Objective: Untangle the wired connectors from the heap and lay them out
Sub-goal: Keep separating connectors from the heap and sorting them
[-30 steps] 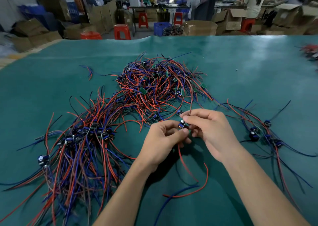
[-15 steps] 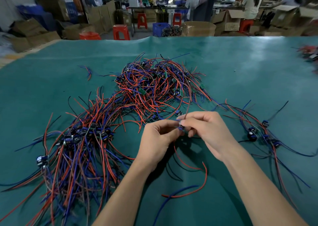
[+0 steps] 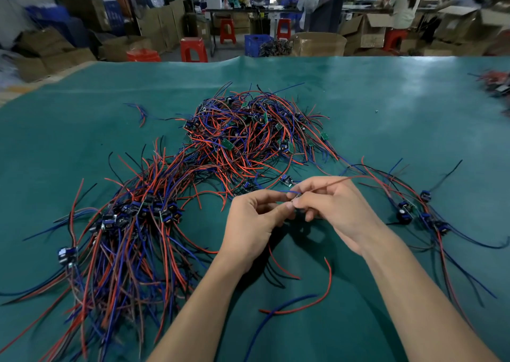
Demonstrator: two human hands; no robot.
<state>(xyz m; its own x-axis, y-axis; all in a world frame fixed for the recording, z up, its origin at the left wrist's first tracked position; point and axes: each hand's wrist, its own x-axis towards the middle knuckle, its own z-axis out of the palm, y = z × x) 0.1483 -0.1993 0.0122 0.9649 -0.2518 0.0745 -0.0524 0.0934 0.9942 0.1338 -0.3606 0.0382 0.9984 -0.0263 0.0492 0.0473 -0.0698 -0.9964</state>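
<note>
Two bare hands meet above a green table (image 3: 386, 108), working one wired connector (image 3: 294, 203) pinched between them. The left hand (image 3: 254, 221) holds it with thumb and curled fingers; the right hand (image 3: 335, 207) closes its grip on the same piece from 3 o'clock, fingertips touching the left thumb. The connector's body is mostly hidden between the fingers. Its red wire (image 3: 317, 295) and blue wire (image 3: 278, 309) trail toward 6 o'clock onto the table. The tangled heap (image 3: 248, 132) lies at 12 o'clock from the hands. A sorted bundle (image 3: 129, 232) spreads at 9 o'clock, and a smaller laid-out group (image 3: 414, 210) sits at 3 o'clock.
</note>
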